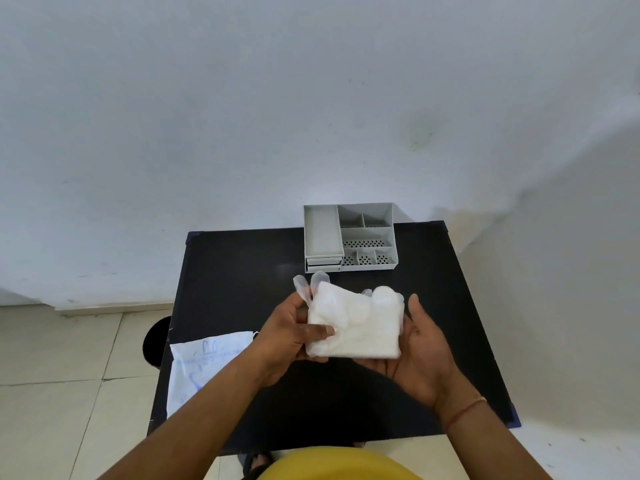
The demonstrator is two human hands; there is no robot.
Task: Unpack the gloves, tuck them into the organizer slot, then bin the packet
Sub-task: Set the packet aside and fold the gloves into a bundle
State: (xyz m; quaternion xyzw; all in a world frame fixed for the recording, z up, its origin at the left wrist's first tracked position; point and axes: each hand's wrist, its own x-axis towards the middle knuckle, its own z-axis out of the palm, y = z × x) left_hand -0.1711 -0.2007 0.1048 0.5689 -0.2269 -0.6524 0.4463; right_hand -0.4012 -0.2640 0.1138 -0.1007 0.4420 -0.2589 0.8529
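Head view, looking down on a black table set against a pale wall.

Centre of the frame: a folded bundle of translucent white gloves, held above the tabletop between both hands. Glove fingertips poking out along the upper edge, two at the upper left of the bundle, more bunched at the upper right.

Left hand at the bundle's left edge — thumb pressed across its front face, fingers curled behind, so pinching the gloves. Right hand palm-up and spread, cupped under and beside the bundle's right and lower edges, thumb upright just beside the right side. An orange thread round the right wrist.

Lower left: the emptied packet, flat white with blue print, lying on the table's left edge and overhanging it slightly, partly hidden by the left forearm.

Upper centre-right: a grey desk organizer at the table's far edge, well apart from the hands — one long tray on its left, small drawers beneath that, several open slots with perforated floors on its right.

Left of the table, on the tiled floor: a dark round shape, partly hidden, too unclear to name.

Bottom edge: a yellow garment.
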